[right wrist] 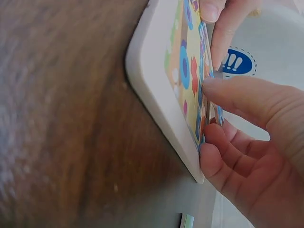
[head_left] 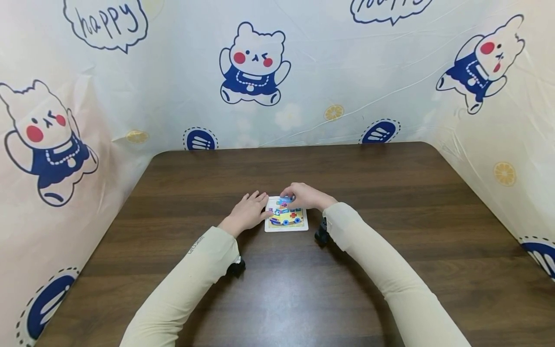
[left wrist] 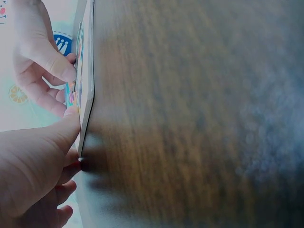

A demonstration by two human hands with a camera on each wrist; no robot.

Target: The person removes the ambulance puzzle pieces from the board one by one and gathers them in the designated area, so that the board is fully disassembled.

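You're working one puzzle board (head_left: 277, 229), sitting well inside the worktop's (head_left: 277, 294) left and right edges. Your left hand (head_left: 248, 212) is touching its left edge, thumb spread from fingers; your right hand (head_left: 307, 196) is pinching one blue piece (right wrist: 219, 115) near its far edge.

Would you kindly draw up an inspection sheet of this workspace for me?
Surface: dark wood-grain table.
Job's things: white-rimmed vehicle puzzle board, lying on the table; bluish puzzle piece at its far side.
Clutter: small item cut off by the right wrist view's bottom edge, unidentifiable.
Grippers: left hand touches the board's left side; right hand pinches the piece.
Cables: nothing seen.
Surroundings: pale backdrop printed with cartoon bears.
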